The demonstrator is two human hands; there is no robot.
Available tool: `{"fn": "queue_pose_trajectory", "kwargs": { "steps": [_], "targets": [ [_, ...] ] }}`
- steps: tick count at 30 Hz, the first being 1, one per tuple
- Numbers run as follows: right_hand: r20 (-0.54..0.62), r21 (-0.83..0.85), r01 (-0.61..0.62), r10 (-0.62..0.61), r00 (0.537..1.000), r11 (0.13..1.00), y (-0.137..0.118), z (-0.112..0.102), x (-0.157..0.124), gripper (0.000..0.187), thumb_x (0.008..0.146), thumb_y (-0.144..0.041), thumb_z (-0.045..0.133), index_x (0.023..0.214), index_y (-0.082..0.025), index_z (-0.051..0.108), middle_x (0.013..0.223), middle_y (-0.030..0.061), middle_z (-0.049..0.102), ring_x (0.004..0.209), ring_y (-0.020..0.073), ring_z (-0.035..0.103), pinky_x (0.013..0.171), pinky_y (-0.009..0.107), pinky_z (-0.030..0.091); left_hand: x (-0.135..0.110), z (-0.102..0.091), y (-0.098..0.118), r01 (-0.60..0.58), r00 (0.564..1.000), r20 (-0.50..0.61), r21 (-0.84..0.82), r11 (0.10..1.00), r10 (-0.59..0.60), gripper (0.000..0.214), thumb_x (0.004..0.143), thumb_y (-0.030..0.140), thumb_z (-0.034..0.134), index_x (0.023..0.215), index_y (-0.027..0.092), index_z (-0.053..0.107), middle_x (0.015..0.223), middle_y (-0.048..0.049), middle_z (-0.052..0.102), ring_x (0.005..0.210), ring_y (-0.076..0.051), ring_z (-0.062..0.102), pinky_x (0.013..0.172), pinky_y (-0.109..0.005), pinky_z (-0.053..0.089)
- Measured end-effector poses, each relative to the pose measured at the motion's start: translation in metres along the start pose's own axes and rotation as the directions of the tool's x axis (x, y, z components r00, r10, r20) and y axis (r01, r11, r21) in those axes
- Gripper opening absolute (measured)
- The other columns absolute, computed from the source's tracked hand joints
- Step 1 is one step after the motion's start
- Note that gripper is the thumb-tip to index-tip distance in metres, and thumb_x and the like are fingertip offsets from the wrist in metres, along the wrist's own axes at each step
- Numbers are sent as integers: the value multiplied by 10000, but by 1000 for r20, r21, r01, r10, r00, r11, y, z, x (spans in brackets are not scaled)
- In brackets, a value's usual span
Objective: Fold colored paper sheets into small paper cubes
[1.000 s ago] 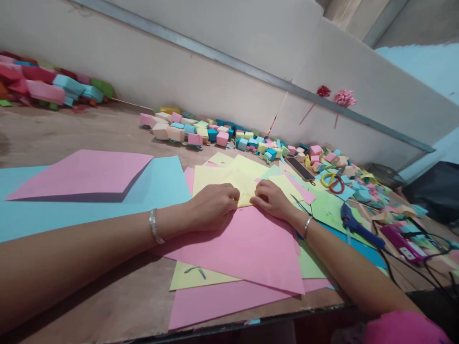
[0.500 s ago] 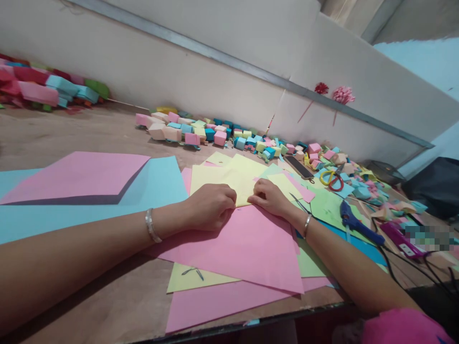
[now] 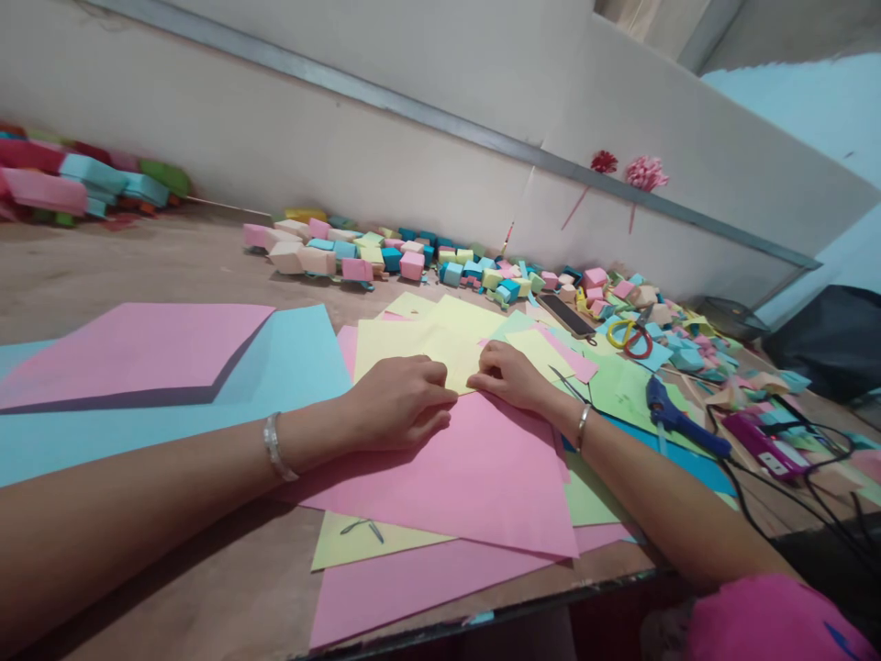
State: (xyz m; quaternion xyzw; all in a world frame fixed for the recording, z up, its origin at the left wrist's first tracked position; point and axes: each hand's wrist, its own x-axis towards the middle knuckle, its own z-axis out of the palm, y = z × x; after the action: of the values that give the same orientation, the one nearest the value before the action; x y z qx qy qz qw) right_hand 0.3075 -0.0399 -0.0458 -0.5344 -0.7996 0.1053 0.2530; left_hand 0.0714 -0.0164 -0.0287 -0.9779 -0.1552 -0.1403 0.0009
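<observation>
Item: pale yellow sheet (image 3: 413, 338), flat on the worktable (image 3: 206, 569), lying mostly beyond the fingertips, its near edge right at them.

Item: left hand (image 3: 399, 404), palm down, silver bangle (image 3: 275, 447) at the wrist. Index finger reaches toward the yellow edge, the others bent; whether they pinch any paper I cannot tell.

Item: right hand (image 3: 513, 376), fingers curled, thumb lying against that same edge, just apart from the left fingertips; from where I stand, whether paper is gripped cannot be told. Thin bracelet (image 3: 582, 427) behind it.

Item: large pink sheet (image 3: 488, 487), under both hands and on the near side of the fingers. Peeping from beneath it, nearer still, a smaller yellow piece (image 3: 413, 542) bearing small dark bits (image 3: 372, 530).

Left of the left fingers: bent pink sheet (image 3: 144, 344) resting over a light blue sheet (image 3: 295, 358).

Right of the right fingers: dark pointed blades (image 3: 568, 384), close by; farther out, red-and-yellow-handled scissors (image 3: 630, 338), phone (image 3: 565, 317), blue glue gun (image 3: 678, 418), magenta box (image 3: 763, 445) among black cables.

Well beyond the fingers: a row of coloured paper blocks (image 3: 411, 266) along the wall; pink paper flower (image 3: 645, 173) above.
</observation>
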Motion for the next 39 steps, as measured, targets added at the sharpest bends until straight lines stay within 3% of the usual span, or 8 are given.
{"fn": "queue_pose_trajectory", "kwargs": {
  "steps": [5, 9, 15, 26, 33, 39],
  "targets": [
    [-3, 3, -20, 20, 1000, 1000, 1, 0, 0, 332, 801, -243, 701, 579, -188, 461, 704, -10, 483, 687, 129, 446, 631, 277, 346, 2, 2, -2, -13, 1000, -8, -17, 1000, 13, 184, 863, 292, 543, 829, 232, 713, 816, -37, 610, 771, -188, 565, 639, -308, 383],
    [-22, -7, -113, 113, 993, 994, -5, 2, 1, 243, 778, -259, 712, 658, -192, 510, 760, 4, 522, 735, 146, 474, 654, 284, 359, 2, 1, -3, -24, 1000, -10, -38, 999, 24, 180, 860, 270, 543, 822, 221, 712, 808, -40, 599, 767, -185, 562, 669, -316, 399],
    [-78, -121, -210, 201, 976, 970, -15, 7, 0, 357, 693, -429, 760, 765, -206, 491, 826, 16, 532, 755, 165, 460, 641, 293, 350, 3, 0, -2, -30, 999, -28, -71, 997, 28, 168, 852, 262, 559, 822, 221, 719, 796, -39, 603, 758, -185, 559, 655, -315, 394],
    [109, 189, -133, 114, 987, 973, 23, -21, -3, 168, 664, -179, 747, 662, -170, 580, 864, 7, 558, 710, 117, 501, 640, 255, 404, 2, -1, -3, -24, 1000, 10, -77, 997, 25, 209, 894, 276, 519, 855, 223, 717, 829, -42, 606, 811, -190, 565, 672, -309, 389],
    [113, 197, -125, 104, 988, 972, 24, -21, -1, 137, 664, -195, 748, 672, -168, 614, 907, 21, 580, 709, 120, 510, 646, 261, 419, 9, 4, 1, -27, 1000, 11, 49, 998, 26, 248, 917, 379, 503, 1034, 240, 671, 838, -48, 578, 724, -200, 486, 652, -336, 355],
    [114, 213, -141, 118, 986, 967, 21, -21, -3, 140, 656, -204, 744, 655, -168, 609, 923, 30, 584, 722, 124, 525, 649, 266, 431, 7, 5, -2, -60, 998, -17, 3, 998, 60, 223, 921, 326, 510, 834, 226, 689, 786, -41, 554, 716, -177, 493, 642, -314, 353]
  ]
}}
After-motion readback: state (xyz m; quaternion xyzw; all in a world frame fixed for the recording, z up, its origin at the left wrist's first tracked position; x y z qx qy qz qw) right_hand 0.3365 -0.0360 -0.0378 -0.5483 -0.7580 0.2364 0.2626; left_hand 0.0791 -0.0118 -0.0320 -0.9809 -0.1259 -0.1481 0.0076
